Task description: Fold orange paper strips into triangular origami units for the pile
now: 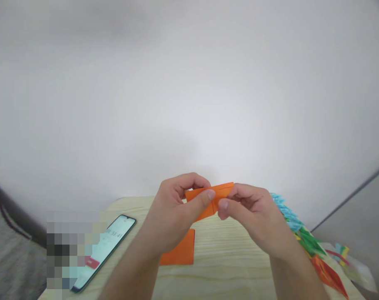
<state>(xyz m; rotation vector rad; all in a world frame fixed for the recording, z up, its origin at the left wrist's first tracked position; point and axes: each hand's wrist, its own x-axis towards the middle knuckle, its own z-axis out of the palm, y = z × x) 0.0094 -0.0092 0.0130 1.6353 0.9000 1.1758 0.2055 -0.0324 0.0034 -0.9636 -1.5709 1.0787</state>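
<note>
A folded piece of orange origami paper (219, 192) is held up above the table between both hands. My left hand (183, 208) pinches its left part, the thumb lying across the front and the fingers behind. At the lower right edge, my right hand (247, 208) grips the paper between thumb and fingers. A vertical crease runs near the paper's middle. Below my left hand, a square orange paper (183, 250) rests on the table, partly hidden by the wrist.
A phone (109, 246) showing a timer lies at the table's left. Blue folded paper pieces (287, 212), green ones (311, 241) and a red-orange one (330, 275) line the right edge. The wooden-patterned table (227, 266) meets a white wall (189, 91).
</note>
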